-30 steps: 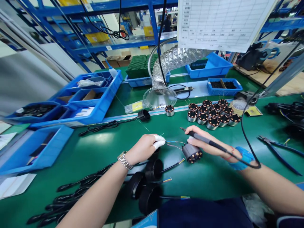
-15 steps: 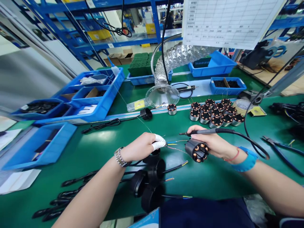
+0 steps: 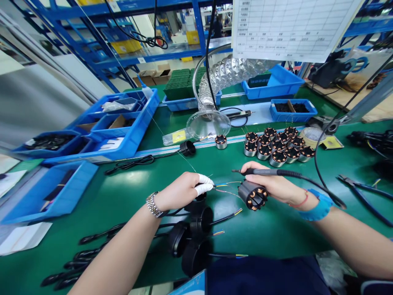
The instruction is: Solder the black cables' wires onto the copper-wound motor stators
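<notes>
My left hand, with white covers on thumb and forefinger, is closed in a pinch on the stripped wires of a cable. Blue, yellow and pinkish strands run from its fingertips towards a black motor stator with copper windings. A thin solder wire also reaches the pinch from above. In my right hand are both a soldering iron, its tip pointing left above the strands, and the stator beneath it. Black round caps with cables lie below my left hand, one partly hidden by it.
Several stators stand grouped at right, a single stator left of them. Behind is a clear fume hood on a foil duct. Cutters lie far right; blue bins stand left. The iron's cord loops rightward.
The whole view has shifted very slightly. Both hands keep nearly the same pose, still holding the wires, the stator and the soldering iron.
</notes>
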`<action>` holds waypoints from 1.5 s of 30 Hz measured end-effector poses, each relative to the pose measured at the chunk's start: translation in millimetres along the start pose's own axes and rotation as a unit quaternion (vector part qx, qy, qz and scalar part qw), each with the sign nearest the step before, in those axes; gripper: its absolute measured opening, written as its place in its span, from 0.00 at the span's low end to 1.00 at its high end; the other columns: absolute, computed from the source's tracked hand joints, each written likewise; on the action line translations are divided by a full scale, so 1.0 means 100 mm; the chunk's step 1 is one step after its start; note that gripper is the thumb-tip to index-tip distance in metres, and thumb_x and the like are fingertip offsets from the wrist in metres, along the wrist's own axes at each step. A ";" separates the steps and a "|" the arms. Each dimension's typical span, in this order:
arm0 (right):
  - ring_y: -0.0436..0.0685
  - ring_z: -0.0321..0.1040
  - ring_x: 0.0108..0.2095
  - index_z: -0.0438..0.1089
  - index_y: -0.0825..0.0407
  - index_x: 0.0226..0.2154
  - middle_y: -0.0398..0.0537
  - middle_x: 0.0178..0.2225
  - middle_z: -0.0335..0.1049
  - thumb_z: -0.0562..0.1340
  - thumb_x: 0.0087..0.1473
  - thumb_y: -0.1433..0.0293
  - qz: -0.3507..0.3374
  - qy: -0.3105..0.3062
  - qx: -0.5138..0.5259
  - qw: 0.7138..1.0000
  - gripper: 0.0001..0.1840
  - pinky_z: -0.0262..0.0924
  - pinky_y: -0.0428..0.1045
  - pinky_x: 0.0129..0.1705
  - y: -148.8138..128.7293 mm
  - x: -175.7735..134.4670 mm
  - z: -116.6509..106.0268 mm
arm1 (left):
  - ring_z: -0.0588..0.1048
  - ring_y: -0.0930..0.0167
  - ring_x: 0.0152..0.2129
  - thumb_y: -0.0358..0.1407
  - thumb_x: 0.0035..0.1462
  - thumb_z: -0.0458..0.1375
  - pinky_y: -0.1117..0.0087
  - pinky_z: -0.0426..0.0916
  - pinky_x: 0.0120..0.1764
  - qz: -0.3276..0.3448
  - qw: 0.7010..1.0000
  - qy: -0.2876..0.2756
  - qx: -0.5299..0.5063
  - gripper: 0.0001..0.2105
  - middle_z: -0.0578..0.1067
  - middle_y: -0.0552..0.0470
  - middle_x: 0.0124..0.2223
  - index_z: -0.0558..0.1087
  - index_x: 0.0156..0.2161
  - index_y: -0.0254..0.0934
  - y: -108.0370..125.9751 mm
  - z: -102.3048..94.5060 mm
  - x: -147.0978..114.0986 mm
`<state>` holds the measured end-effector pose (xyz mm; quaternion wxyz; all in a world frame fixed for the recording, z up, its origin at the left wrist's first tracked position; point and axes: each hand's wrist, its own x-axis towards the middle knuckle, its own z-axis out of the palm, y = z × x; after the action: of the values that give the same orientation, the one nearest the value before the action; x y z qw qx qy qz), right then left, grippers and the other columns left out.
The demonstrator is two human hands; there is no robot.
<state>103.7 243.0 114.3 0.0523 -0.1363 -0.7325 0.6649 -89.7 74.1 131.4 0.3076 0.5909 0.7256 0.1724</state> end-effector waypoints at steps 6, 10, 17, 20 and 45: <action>0.57 0.60 0.37 0.60 0.52 0.41 0.47 0.28 0.64 0.57 0.51 0.68 -0.241 -0.035 -0.409 0.879 0.13 0.59 0.51 0.35 0.33 -0.06 -0.07 | 0.69 0.70 0.29 0.38 0.58 0.44 0.72 0.61 0.35 0.042 0.994 0.063 0.075 0.15 0.72 0.49 0.33 0.73 0.39 0.38 -0.09 0.16 0.06; 0.60 0.56 0.47 0.61 0.53 0.41 0.51 0.30 0.65 0.54 0.53 0.72 -0.289 -0.001 -0.457 0.842 0.11 0.60 0.55 0.43 0.63 -0.08 -0.06 | 0.68 0.71 0.28 0.38 0.58 0.44 0.72 0.61 0.34 0.010 0.998 0.053 0.042 0.15 0.71 0.50 0.32 0.73 0.35 0.35 -0.14 0.31 0.12; 0.58 0.59 0.46 0.56 0.51 0.46 0.53 0.40 0.64 0.55 0.51 0.72 -0.279 0.089 -0.334 0.896 0.18 0.58 0.57 0.47 0.59 -0.01 0.14 | 0.66 0.74 0.22 0.40 0.54 0.47 0.74 0.60 0.27 -0.106 0.985 -0.016 -0.134 0.15 0.70 0.52 0.26 0.70 0.27 0.33 -0.06 0.27 0.25; 0.58 0.60 0.45 0.57 0.51 0.44 0.52 0.39 0.65 0.54 0.51 0.74 -0.280 0.082 -0.312 0.904 0.15 0.58 0.56 0.46 0.56 0.00 0.22 | 0.66 0.74 0.21 0.41 0.52 0.49 0.74 0.60 0.26 -0.124 0.977 -0.024 -0.172 0.14 0.71 0.53 0.25 0.69 0.25 0.33 -0.03 0.25 0.30; 0.45 0.59 0.22 0.54 0.49 0.43 0.39 0.26 0.63 0.54 0.48 0.77 -0.138 0.084 -0.157 0.974 0.18 0.56 0.42 0.25 0.51 0.30 0.20 | 0.70 0.72 0.26 0.37 0.49 0.55 0.71 0.65 0.32 -0.083 0.982 0.121 -0.118 0.09 0.72 0.52 0.29 0.75 0.33 0.36 0.03 0.53 0.45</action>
<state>76.5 236.0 58.6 0.1829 -0.0955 -0.8326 0.5141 -57.9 111.8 82.6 0.2978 0.4631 0.7787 0.3008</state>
